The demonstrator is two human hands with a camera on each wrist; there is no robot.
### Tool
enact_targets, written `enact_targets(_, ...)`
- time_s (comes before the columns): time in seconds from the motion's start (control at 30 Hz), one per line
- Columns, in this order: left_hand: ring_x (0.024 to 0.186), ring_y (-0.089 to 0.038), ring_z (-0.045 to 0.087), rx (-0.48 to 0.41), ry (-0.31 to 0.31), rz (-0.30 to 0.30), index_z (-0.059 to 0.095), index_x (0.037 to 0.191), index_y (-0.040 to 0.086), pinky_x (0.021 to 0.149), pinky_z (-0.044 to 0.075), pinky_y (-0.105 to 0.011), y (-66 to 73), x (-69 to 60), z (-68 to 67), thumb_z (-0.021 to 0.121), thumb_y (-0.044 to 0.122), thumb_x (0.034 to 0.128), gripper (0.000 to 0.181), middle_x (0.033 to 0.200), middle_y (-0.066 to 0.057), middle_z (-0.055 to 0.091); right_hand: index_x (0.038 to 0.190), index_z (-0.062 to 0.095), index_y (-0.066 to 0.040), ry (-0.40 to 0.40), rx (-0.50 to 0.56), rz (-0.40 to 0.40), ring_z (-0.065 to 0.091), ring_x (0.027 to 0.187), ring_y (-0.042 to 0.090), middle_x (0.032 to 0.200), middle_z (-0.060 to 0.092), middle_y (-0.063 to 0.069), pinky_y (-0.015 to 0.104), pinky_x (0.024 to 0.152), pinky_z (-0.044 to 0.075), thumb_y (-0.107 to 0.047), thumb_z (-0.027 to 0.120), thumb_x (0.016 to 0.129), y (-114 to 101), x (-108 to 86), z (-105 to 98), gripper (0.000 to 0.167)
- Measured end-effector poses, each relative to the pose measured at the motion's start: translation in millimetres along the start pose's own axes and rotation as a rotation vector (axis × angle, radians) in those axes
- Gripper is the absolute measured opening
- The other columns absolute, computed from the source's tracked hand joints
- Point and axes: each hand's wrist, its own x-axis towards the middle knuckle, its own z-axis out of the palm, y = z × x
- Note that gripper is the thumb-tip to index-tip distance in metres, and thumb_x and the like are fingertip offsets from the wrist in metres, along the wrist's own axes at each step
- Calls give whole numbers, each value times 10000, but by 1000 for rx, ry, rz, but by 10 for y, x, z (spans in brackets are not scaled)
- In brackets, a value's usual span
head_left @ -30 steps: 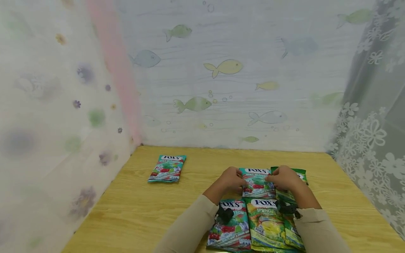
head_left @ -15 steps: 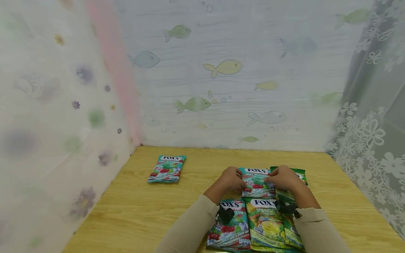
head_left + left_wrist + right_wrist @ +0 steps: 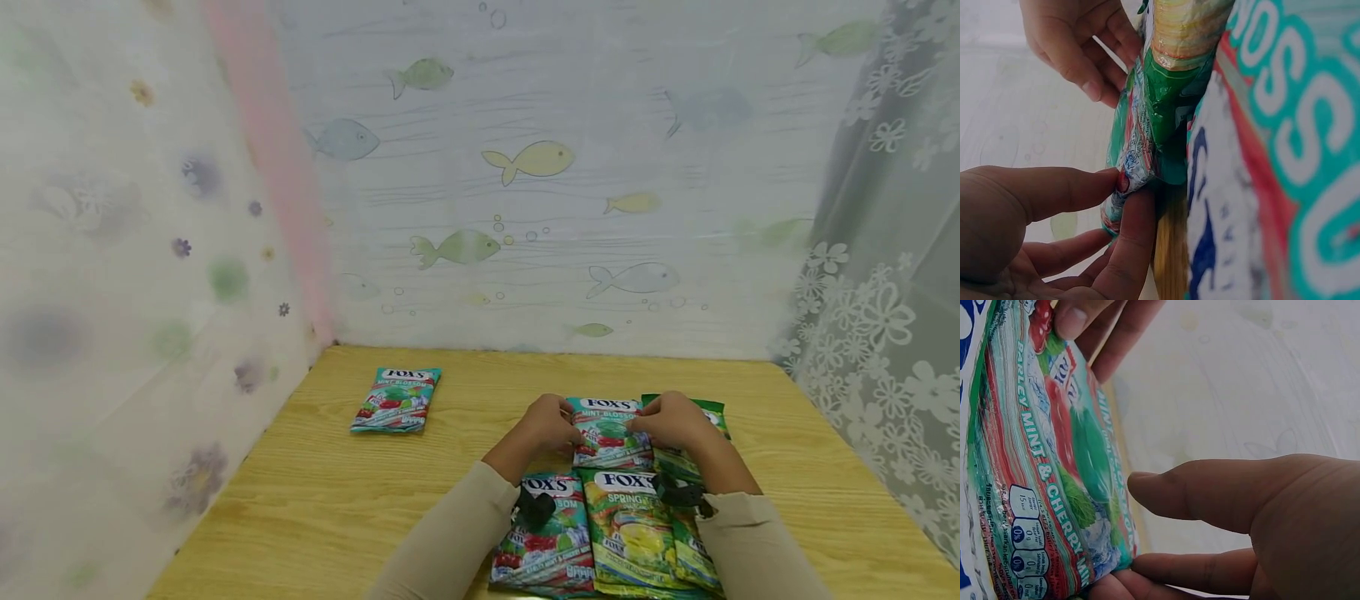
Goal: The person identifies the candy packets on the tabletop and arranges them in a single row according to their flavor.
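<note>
A teal Fox's Mint Blossom candy bag [image 3: 609, 437] lies flat on the table between my two hands. My left hand [image 3: 551, 425] pinches its left edge, and the left wrist view shows the thumb [image 3: 1079, 190] and forefinger on either side of the wrapper. At the opposite edge, my right hand [image 3: 675, 423] holds the bag, thumb on top and fingers tucked at the side. Partly covered by the right hand is a green Fox's bag [image 3: 712, 410]. Nearer to me lie another Mint Blossom bag [image 3: 543, 550] and a yellow Spring Tea bag [image 3: 633, 533].
One more Mint Blossom bag [image 3: 397, 402] lies apart at the back left of the wooden table [image 3: 360, 500]. Under the right forearm, another green-and-yellow bag [image 3: 692, 550] shows in part. Curtains with fish and flowers [image 3: 555, 250] border the table's back and sides.
</note>
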Motion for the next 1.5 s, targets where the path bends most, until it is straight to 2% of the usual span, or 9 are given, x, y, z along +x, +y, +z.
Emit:
enact_targets(0.23, 871, -227, 705, 9, -11, 11, 598, 1362, -32, 748, 648, -397, 1, 8, -6, 833, -2, 847, 567, 1100, -113, 652, 1216, 704, 120, 8, 10, -13, 659, 742, 210, 1036, 728, 194, 377, 663, 545, -277, 717, 974, -18, -12, -8, 465)
enact_targets(0.37, 885, -243, 714, 9, -16, 26, 636, 1264, -40, 747, 649, -401, 2, 0, -18, 827, -18, 848, 459, 1088, -120, 643, 1220, 705, 115, 9, 9, -18, 648, 722, 208, 952, 728, 164, 377, 670, 540, -277, 703, 982, -3, -9, -3, 458)
enact_targets(0.5, 867, -243, 731, 12, -12, 43, 644, 1239, -32, 754, 649, -395, 2, 2, -30, 825, -21, 848, 431, 1086, -113, 636, 1247, 690, 115, 11, 1, -16, 671, 770, 199, 1090, 727, 218, 412, 719, 576, -288, 696, 987, -1, -6, 1, 480)
enact_targets(0.73, 892, -264, 741, -46, -17, 33, 581, 1381, -50, 778, 648, -403, 24, 14, -77, 802, -55, 857, 569, 1191, -156, 627, 1269, 685, 102, 20, 15, -9, 724, 885, 240, 1304, 643, 330, 502, 832, 607, -311, 703, 984, -54, -8, 6, 502)
enact_targets(0.9, 921, -260, 725, -42, -7, 33, 578, 1394, -46, 771, 649, -400, 33, 16, -106, 812, -52, 847, 595, 1183, -141, 627, 1286, 669, 110, 33, 37, -16, 736, 934, 286, 1330, 621, 344, 534, 864, 601, -301, 692, 992, -84, -25, 13, 505)
enact_targets(1.07, 931, -241, 702, -59, -8, 39, 577, 1399, -37, 766, 649, -392, 17, 24, -145, 810, -52, 849, 598, 1185, -138, 628, 1293, 669, 97, 59, 51, -24, 727, 920, 259, 1305, 640, 323, 506, 837, 611, -306, 696, 994, -102, -14, 24, 503)
enact_targets(1.23, 874, -226, 722, -100, -38, 51, 554, 1428, -40, 758, 649, -378, -12, 16, -216, 797, -50, 862, 616, 1236, -153, 625, 1318, 648, 101, 72, 59, -41, 722, 908, 239, 1303, 642, 321, 468, 796, 615, -323, 710, 987, -109, 2, 32, 542)
enact_targets(1.37, 816, -212, 734, -106, -48, 73, 544, 1438, -43, 752, 648, -369, -15, -1, -281, 788, -39, 875, 613, 1263, -162, 622, 1358, 605, 118, 69, 85, -42, 734, 947, 280, 1337, 615, 338, 461, 803, 621, -309, 716, 988, -130, 7, 42, 577)
enact_targets(1.5, 791, -208, 741, -92, -46, 91, 553, 1427, -44, 748, 648, -363, 5, -14, -345, 787, -24, 880, 596, 1272, -168, 624, 1358, 604, 119, 82, 98, -46, 729, 987, 323, 1325, 620, 332, 450, 798, 623, -247, 718, 979, -180, 7, 51, 539)
